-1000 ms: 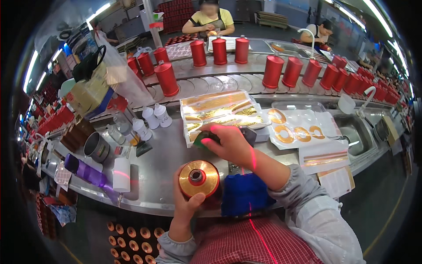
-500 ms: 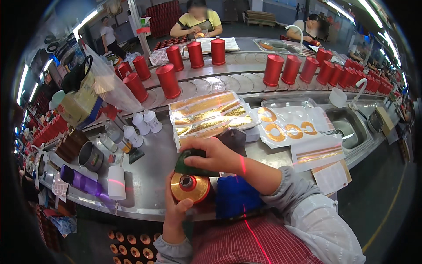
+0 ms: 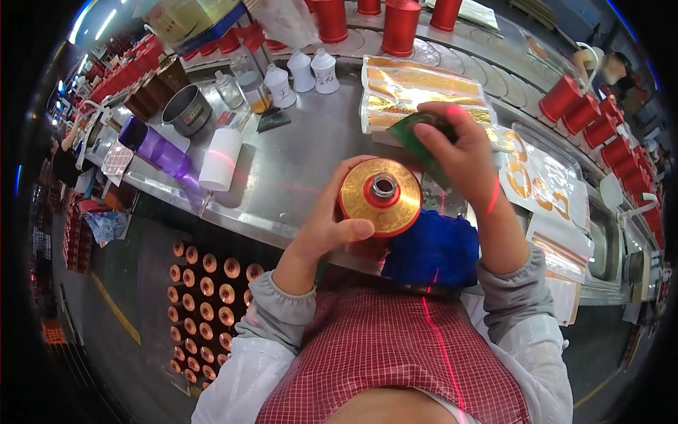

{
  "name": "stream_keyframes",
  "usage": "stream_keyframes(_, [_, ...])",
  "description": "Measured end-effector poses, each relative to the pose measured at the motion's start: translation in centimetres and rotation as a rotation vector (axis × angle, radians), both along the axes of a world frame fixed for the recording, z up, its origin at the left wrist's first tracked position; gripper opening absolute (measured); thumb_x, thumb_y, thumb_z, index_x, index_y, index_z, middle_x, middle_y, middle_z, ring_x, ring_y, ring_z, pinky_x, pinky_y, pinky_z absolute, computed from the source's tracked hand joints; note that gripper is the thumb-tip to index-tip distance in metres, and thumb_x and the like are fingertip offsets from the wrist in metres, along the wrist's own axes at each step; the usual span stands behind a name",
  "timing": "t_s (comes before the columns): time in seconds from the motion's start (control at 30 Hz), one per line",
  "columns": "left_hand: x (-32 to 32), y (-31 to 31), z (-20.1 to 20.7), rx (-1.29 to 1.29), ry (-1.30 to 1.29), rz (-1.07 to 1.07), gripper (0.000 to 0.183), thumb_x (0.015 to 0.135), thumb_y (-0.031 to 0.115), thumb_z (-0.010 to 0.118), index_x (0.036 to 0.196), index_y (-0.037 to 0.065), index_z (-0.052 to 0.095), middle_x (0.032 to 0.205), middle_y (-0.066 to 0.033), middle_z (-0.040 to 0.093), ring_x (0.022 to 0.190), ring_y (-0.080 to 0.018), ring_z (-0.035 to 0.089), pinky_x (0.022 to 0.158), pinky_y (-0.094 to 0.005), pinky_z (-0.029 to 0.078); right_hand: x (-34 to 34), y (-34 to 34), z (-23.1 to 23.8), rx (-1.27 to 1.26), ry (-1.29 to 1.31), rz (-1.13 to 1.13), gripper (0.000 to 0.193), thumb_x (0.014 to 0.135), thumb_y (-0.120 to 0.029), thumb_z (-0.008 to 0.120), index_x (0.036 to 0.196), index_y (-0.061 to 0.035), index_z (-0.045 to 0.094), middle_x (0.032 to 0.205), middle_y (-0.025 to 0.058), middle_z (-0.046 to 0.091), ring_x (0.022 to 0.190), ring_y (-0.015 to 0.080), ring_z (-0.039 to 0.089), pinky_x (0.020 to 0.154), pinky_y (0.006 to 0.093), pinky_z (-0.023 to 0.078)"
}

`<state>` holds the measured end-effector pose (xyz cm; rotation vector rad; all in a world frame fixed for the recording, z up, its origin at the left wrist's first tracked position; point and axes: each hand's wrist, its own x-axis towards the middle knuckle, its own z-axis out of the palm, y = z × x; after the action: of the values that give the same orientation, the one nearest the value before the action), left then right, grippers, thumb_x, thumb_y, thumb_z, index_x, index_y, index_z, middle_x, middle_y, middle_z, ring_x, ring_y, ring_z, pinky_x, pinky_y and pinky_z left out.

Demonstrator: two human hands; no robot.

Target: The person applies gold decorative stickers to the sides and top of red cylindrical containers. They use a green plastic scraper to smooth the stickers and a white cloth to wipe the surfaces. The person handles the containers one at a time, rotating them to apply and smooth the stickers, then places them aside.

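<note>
My left hand (image 3: pixel 325 219) is wrapped round a red bottle (image 3: pixel 361 201), its thumb on the rim. The bottle's top carries a gold foil ring around an open metal neck, tilted toward me. In my right hand (image 3: pixel 467 159) a flat dark-green piece, like a scraper (image 3: pixel 412 141), is pinched between thumb and fingers. It hangs just beyond the bottle, apart from it. A crumpled blue cloth (image 3: pixel 438 251) lies at the table's front edge, under and right of the bottle. Behind my right hand are gold foil sheets (image 3: pixel 417 88).
White sheets with gold rings (image 3: pixel 522 169) lie at right beside a sink (image 3: pixel 604 240). At left stand a purple bottle (image 3: pixel 157 150), a white roll (image 3: pixel 220 161), a grey pot (image 3: pixel 187 111) and small white bottles (image 3: pixel 325 74). Red canisters (image 3: pixel 401 28) line the far conveyor.
The green scraper has come away from the bottle's edge and moved up and right with my right hand. My view has turned, so the bench now sits differently. My left hand keeps the bottle.
</note>
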<state>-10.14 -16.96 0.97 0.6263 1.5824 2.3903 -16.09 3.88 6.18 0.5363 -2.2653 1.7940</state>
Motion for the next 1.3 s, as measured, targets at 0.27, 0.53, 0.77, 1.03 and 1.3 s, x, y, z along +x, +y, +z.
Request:
stream_keyframes(0.27, [0.3, 0.5, -0.7, 0.077, 0.069, 0.099, 0.103, 0.071, 0.041, 0.081, 0.144, 0.001, 0.021, 0.136, -0.0151, 0.044, 0.129, -0.0243, 0.042, 0.108, -0.0369, 0.034, 1.8, 0.1, -0.2, -0.463, -0.404, 0.207, 0.030, 0.089, -0.012, 0.067, 0.116, -0.0013, 0.060, 0.101, 0.0052, 0.064, 0.091, 0.0101, 0.060, 0.081, 0.0255, 0.051])
stream_keyframes(0.53, [2.2, 0.3, -2.7, -0.659, 0.908, 0.838, 0.071, 0.080, 0.050, 0.071, 0.128, 0.006, 0.043, 0.131, -0.0169, 0.049, 0.126, -0.0372, 0.039, 0.111, -0.0598, 0.015, 2.0, -0.1, -1.5, -0.287, -0.312, 0.171, 0.026, 0.090, -0.014, 0.066, 0.113, -0.0029, 0.062, 0.100, 0.0028, 0.063, 0.090, 0.0085, 0.058, 0.081, 0.0241, 0.049])
stream_keyframes(0.77, [3.4, 1.2, -3.8, -0.642, 1.066, 0.954, 0.040, 0.088, 0.034, 0.066, 0.114, 0.009, 0.047, 0.121, -0.0156, 0.053, 0.114, -0.0300, 0.044, 0.105, -0.0566, 0.027, 2.1, -0.3, -1.9, -0.268, -0.298, 0.153, 0.027, 0.091, -0.016, 0.065, 0.113, -0.0027, 0.061, 0.099, 0.0023, 0.063, 0.090, 0.0076, 0.057, 0.080, 0.0237, 0.048])
stream_keyframes(1.03, [1.7, 0.6, -1.7, 0.357, 0.080, 0.509, 0.036, 0.100, 0.026, 0.048, 0.126, 0.004, 0.037, 0.121, -0.0138, 0.053, 0.114, -0.0216, 0.050, 0.102, -0.0390, 0.036, 2.1, -0.3, -2.4, -0.353, -0.294, 0.182, 0.027, 0.092, -0.016, 0.064, 0.115, -0.0010, 0.061, 0.103, 0.0030, 0.064, 0.091, 0.0078, 0.057, 0.082, 0.0229, 0.047])
stream_keyframes(1.3, [1.6, 1.3, -0.5, 0.366, -0.094, 0.238, 0.046, 0.094, 0.020, 0.058, 0.130, 0.005, 0.034, 0.127, -0.0124, 0.048, 0.118, -0.0192, 0.047, 0.105, -0.0347, 0.038, 2.1, -0.3, -2.5, -0.357, -0.318, 0.176, 0.027, 0.093, -0.014, 0.063, 0.115, -0.0003, 0.061, 0.104, 0.0036, 0.065, 0.093, 0.0079, 0.057, 0.084, 0.0230, 0.046])
